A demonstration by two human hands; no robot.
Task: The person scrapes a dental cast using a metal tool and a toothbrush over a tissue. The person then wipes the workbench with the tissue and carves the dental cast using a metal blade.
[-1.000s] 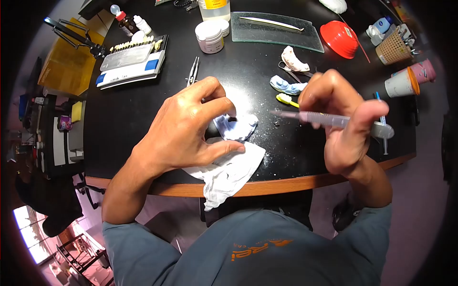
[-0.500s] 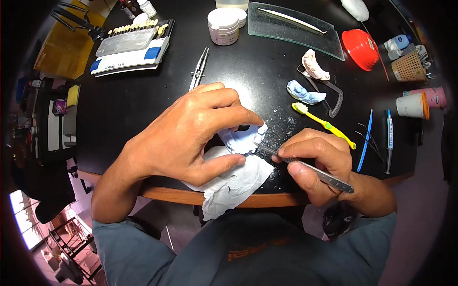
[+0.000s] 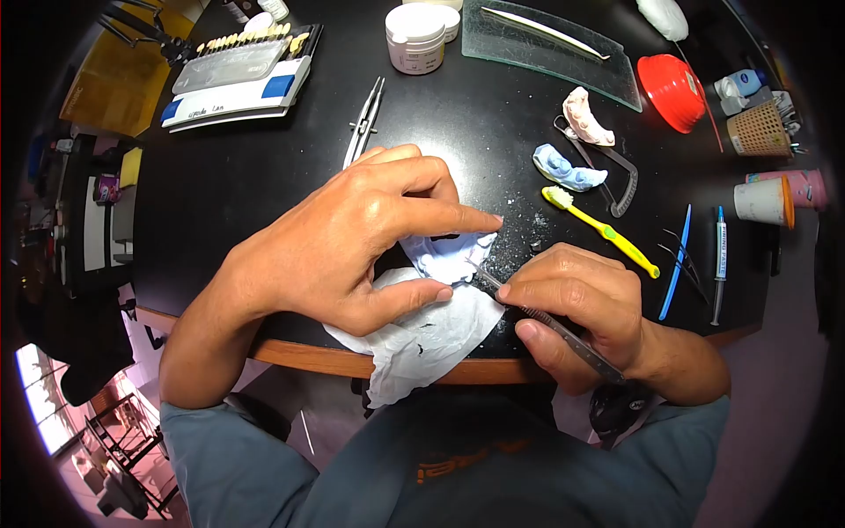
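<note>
A pale blue dental cast [image 3: 446, 257] rests on a crumpled white tissue [image 3: 425, 330] at the table's front edge. My left hand [image 3: 352, 242] is curved around the cast, with the index fingertip on its right end and the thumb along its near side; part of the cast is hidden under the palm. In my right hand [image 3: 585, 312] a slim metal scalpel [image 3: 563, 333] is pinched between thumb and fingers. Its tip touches the cast's right part. Pale crumbs lie on the black table to the right.
Behind stand metal tweezers [image 3: 363, 123], a shade guide [image 3: 238, 79], a white jar [image 3: 415, 40] and a glass slab [image 3: 546, 57]. Rightward are a blue cast [image 3: 568, 169], a pinkish cast [image 3: 585, 119], a yellow toothbrush [image 3: 610, 233], a syringe [image 3: 720, 264] and a red bowl [image 3: 673, 92].
My right hand has come down from its raised position, bringing the scalpel tip onto the cast. My left index finger has stretched out to the cast's right end. The view has shifted slightly.
</note>
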